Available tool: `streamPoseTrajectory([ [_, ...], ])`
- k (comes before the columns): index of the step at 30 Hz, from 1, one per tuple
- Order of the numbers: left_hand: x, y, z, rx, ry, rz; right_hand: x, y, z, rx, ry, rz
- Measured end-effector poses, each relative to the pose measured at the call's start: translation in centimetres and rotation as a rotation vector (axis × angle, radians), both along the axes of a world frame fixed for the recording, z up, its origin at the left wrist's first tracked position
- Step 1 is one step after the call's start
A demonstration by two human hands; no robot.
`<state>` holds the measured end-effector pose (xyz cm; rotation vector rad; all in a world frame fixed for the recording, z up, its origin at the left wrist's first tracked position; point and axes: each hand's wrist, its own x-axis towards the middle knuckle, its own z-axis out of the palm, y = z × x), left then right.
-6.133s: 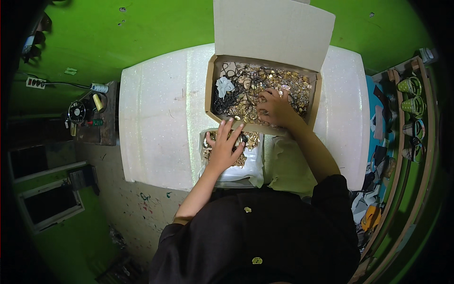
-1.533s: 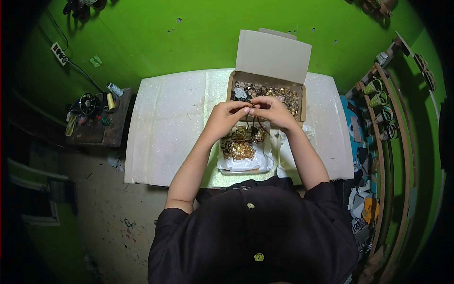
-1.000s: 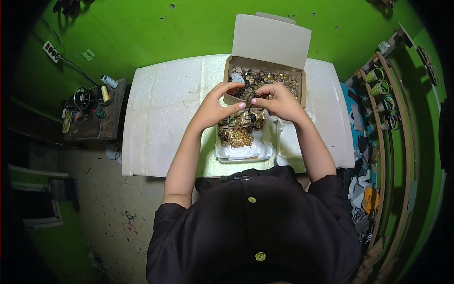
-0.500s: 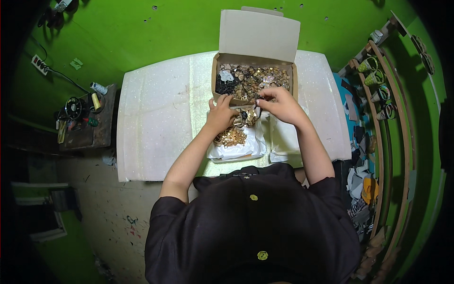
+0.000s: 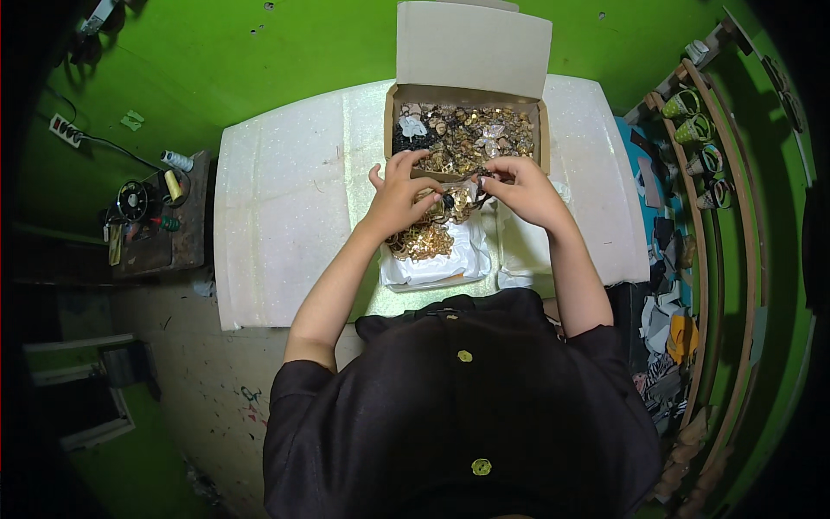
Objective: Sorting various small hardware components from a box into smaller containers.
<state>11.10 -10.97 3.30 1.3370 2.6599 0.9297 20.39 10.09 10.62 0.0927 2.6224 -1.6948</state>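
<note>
Beyond my hands stands an open cardboard box [image 5: 543, 130], filled with small gold-coloured and dark metal pieces [image 5: 471, 138]. My left hand [image 5: 402, 197] is over its near edge, fingers spread, with thumb and forefinger beside a gold-and-dark cluster [image 5: 461, 201]. Across from it, my right hand [image 5: 526, 195] is closed in a pinch on a small dark piece [image 5: 482, 180], whose exact kind is too small to tell. Nearer to me, a shallow box lined with white plastic [image 5: 432, 270] bears a heap of gold-coloured pieces [image 5: 424, 242], partly under my left wrist.
A pale glittery cloth covers the table [image 5: 281, 199]. Right of the lined box lies a pale packet [image 5: 523, 246], partly behind my right forearm. Thread spools [image 5: 175, 184] sit on a small dark stand at left. A wooden rack [image 5: 705, 225] and cloth scraps [image 5: 666, 333] are at right.
My right hand has shifted slightly right, its thumb and forefinger pinching the small dark piece. My left fingers have spread a little near the gold cluster. The whole view has tilted slightly.
</note>
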Motion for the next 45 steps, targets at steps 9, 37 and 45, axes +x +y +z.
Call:
streamPoseTrajectory([
  [9, 2.1, -0.2, 5.4, 0.149, -0.162, -0.021, 0.4, 0.3, 0.8, -0.008, 0.028, -0.064],
  [37, 5.6, 1.8, 0.6, 0.145, -0.376, -0.031, 2.5, 1.1, 1.2, -0.163, 0.067, -0.136],
  [45, 6.4, 1.8, -2.4, 0.001, -0.32, 0.01, 2.6, 1.0, 1.1, -0.168, 0.068, -0.112],
])
